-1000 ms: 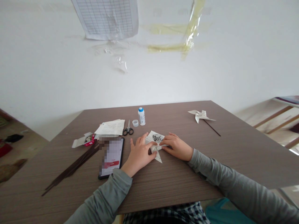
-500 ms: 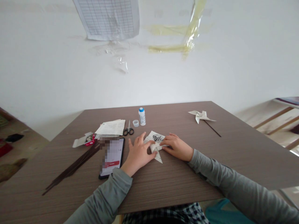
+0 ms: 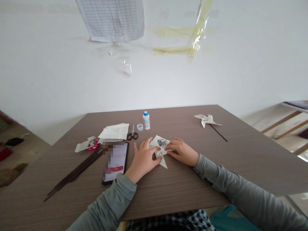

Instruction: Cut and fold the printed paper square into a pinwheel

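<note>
A partly folded paper pinwheel (image 3: 163, 160), cut from printed paper with a dark picture on it, lies on the table between my hands. My left hand (image 3: 144, 158) grips its left side, with thumb and index finger at the folded middle and the other fingers spread. From the right, my right hand (image 3: 183, 152) pinches the paper near the centre, its fingers bent together. Some of the folds under the fingertips are hidden. A finished-looking pinwheel (image 3: 207, 120) on a thin dark stick (image 3: 218, 133) rests at the far right.
Left of my hands lie a phone (image 3: 116, 163), a bundle of dark sticks (image 3: 74, 173), a small red and white box (image 3: 91, 144), a paper stack (image 3: 114, 132) and scissors (image 3: 132, 134). Behind stand a small clear cup (image 3: 140, 127) and a white bottle with blue top (image 3: 146, 121).
My left hand's fingers have shifted very slightly on the paper. My right hand and the other things look the same.
</note>
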